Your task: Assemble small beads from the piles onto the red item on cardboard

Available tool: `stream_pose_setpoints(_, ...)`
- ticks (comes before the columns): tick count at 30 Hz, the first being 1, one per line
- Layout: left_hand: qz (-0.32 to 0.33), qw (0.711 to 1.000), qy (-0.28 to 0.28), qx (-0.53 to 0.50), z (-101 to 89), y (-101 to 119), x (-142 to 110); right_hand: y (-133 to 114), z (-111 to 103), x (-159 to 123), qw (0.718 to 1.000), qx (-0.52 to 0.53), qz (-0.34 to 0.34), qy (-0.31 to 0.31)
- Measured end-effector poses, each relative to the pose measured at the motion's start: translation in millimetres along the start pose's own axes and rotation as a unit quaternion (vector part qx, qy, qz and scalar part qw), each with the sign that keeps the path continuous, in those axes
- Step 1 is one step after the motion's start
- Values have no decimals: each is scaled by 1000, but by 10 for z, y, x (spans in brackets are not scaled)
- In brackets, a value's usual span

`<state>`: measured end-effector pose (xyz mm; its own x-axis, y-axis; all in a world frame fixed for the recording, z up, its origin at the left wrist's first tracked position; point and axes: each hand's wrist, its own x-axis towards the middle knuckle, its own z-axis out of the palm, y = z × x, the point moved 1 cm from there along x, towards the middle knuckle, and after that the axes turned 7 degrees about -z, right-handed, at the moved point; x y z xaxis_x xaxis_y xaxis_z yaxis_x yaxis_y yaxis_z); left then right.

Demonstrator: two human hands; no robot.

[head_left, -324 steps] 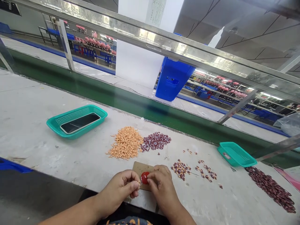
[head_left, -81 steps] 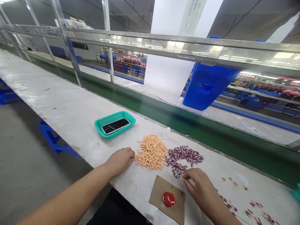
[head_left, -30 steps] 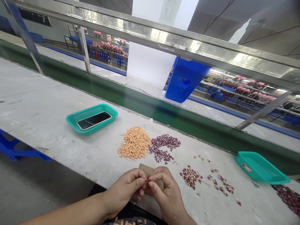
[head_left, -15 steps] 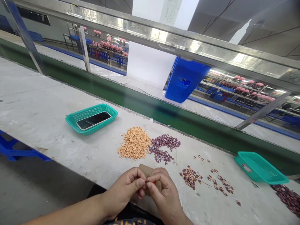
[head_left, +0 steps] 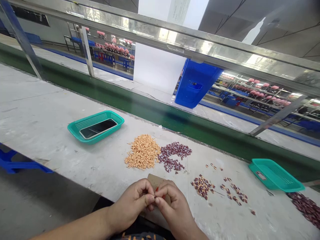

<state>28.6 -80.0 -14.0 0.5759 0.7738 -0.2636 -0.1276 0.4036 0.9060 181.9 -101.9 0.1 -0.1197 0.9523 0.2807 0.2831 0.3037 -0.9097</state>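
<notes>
Head camera looks down on a small red piece (head_left: 156, 189), held just above a square of brown cardboard (head_left: 153, 179) near the front edge of a scuffed workbench (head_left: 45, 100). The left hand (head_left: 132, 199) and right hand (head_left: 173, 205) are both closed in a fine pinch, fingertips meeting around the piece, which they mostly hide; its exact shape cannot be made out. Holding it this close to the body seems to give the fingers steady, close control, with the cardboard serving as a small work surface beneath. Just beyond lie a heap of orange pieces (head_left: 142, 152) and a heap of maroon pieces (head_left: 172, 156), side by side and apparently kept apart by colour, within easy reach. To the right sit a smaller mixed cluster (head_left: 202, 186), loose scattered pieces (head_left: 233, 193), and a long maroon strip (head_left: 305, 208) beside a teal plastic basket (head_left: 273, 175). Farther left, a second teal basket (head_left: 75, 128) holds a smartphone (head_left: 98, 128), set well away from the small pieces.
</notes>
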Motion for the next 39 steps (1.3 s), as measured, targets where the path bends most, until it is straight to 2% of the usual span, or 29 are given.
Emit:
stream_pose_setpoints(5,7,1000,-22,2,37,60,56,19,-84,6,999,-46,-18,-5)
stream_pose_setpoints(8,35,999,-16,-3,2,117,72,184,-358,-18,989,-143,-25,10)
stream_pose_setpoints(10,41,999,26,1,-71,155,67,328,-636,-57,965,-258,-19,28)
stream_pose_setpoints(12,36,996,78,14,-164,194,58,446,-899,-95,929,-369,9,24)
stream_pose_setpoints(14,35,993,114,25,-256,238,52,496,-1064,-93,889,-457,25,14)
stream_pose_setpoints(17,54,986,154,33,-373,319,49,481,-1052,34,857,-514,19,-23)
stream_pose_setpoints(22,112,965,230,52,-586,469,-9,507,-777,383,854,-514,-6,-82)
stream_pose_setpoints(25,124,947,276,106,-768,535,-76,565,-738,499,854,-511,-11,-101)
stream_pose_setpoints(28,101,920,297,232,-939,579,-112,583,-771,546,860,-497,-11,-119)
stream_pose_setpoints(30,82,889,280,352,-1002,597,-98,558,-785,557,865,-485,-11,-128)
stream_pose_setpoints(34,58,793,211,568,-979,580,-1,452,-755,528,876,-465,-12,-127)
stream_pose_setpoints(36,50,756,200,621,-940,551,54,391,-729,491,881,-457,-14,-121)
stream_pose_setpoints(39,47,737,203,643,-918,509,125,292,-697,427,895,-431,-29,-109)
